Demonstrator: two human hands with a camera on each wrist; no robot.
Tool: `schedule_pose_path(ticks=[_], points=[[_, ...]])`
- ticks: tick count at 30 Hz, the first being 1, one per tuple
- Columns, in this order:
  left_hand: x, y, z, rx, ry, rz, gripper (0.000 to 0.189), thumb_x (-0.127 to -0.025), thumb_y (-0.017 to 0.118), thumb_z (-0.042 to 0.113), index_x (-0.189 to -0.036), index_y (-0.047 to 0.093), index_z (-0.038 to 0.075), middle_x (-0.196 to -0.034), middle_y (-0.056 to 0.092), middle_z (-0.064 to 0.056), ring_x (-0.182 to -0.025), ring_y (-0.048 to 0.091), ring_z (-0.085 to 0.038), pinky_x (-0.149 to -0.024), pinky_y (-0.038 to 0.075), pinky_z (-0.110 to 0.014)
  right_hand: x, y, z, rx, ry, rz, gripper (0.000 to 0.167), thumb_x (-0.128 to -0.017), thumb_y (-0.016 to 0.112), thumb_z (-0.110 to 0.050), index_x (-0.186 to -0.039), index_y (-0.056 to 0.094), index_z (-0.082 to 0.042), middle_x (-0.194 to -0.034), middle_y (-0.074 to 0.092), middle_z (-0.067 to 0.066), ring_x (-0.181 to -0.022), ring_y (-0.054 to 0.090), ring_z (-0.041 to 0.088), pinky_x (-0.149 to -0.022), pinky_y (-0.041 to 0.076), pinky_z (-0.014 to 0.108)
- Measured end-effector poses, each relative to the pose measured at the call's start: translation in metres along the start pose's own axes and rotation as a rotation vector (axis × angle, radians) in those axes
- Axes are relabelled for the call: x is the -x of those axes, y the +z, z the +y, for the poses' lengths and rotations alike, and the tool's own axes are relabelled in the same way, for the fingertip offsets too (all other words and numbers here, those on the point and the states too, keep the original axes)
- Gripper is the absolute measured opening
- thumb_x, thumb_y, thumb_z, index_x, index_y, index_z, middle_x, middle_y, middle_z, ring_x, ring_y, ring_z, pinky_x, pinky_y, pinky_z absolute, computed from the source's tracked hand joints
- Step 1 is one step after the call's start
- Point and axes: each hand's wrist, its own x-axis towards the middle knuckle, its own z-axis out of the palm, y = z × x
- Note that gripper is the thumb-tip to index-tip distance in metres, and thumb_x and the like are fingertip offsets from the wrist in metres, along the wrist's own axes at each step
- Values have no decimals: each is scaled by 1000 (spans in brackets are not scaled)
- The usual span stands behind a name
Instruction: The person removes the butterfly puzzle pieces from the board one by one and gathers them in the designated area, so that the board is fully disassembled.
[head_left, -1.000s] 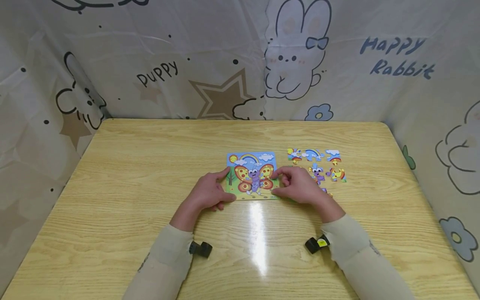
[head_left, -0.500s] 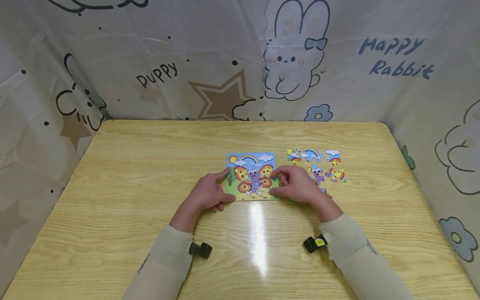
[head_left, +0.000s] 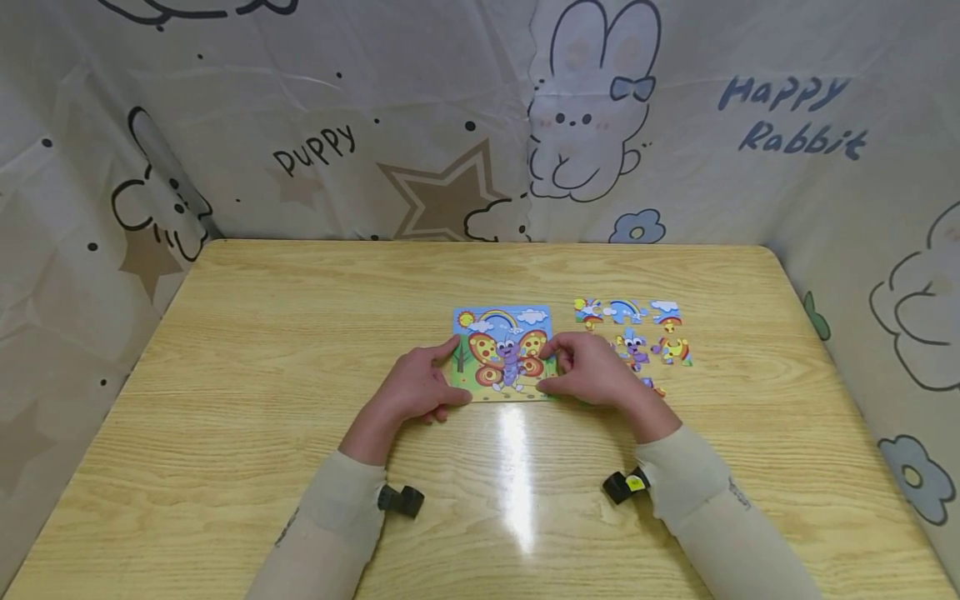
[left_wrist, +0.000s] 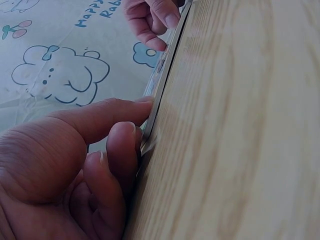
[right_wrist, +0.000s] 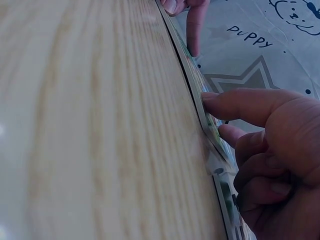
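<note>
A flat butterfly puzzle board with a sun and rainbow lies at the middle of the table. My left hand holds its left side, index finger higher up and thumb at the near corner. In the left wrist view, the thumb of the left hand sits at the board's edge with other fingers curled below. With thumb and index, my right hand pinches a puzzle piece over the board's lower right. Most of that piece is hidden. The right wrist view shows the right hand with its remaining fingers curled.
Several loose puzzle pieces lie in rows to the right: a rainbow piece, a cloud piece, a purple face piece and a yellow wing piece. The right hand covers others. A patterned cloth stands behind the wooden table.
My right hand has shifted slightly left over the board, its thumb and index staying together on the piece. The left hand has kept its place, and the loose pieces lie as before.
</note>
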Motion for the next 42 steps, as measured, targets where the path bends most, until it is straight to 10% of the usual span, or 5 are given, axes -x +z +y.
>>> schedule_pose_path(ticks=[42], points=[[2, 0, 3, 7, -9, -2, 94, -80, 86, 15, -157, 33, 26, -57, 59, -13, -41, 57, -20, -43, 51, -33, 30, -21, 30, -36, -109, 63, 37, -76, 90, -24, -102, 68, -12, -63, 41, -2, -56, 37, 13, -73, 41, 34]])
